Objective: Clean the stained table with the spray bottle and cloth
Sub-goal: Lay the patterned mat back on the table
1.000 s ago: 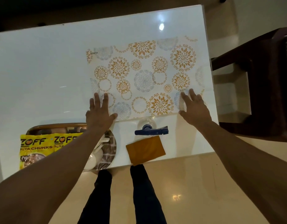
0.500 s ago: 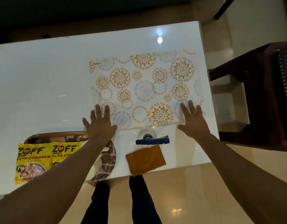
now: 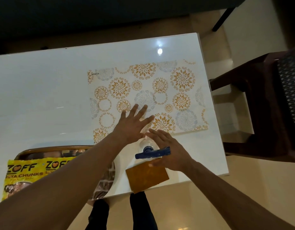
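Head view, right hand (image 3: 171, 152) open-fingered over spray bottle (image 3: 150, 151)

The right hand (image 3: 168, 150) covers the spray bottle's (image 3: 149, 151) blue nozzle end, the left forearm hides half the tray (image 3: 48, 149), and the snack packet (image 3: 22, 176) is partly covered too.

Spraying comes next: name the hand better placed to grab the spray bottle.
Right hand: open, right beside the spray bottle. Left hand lies spread over the placemat, farther off.
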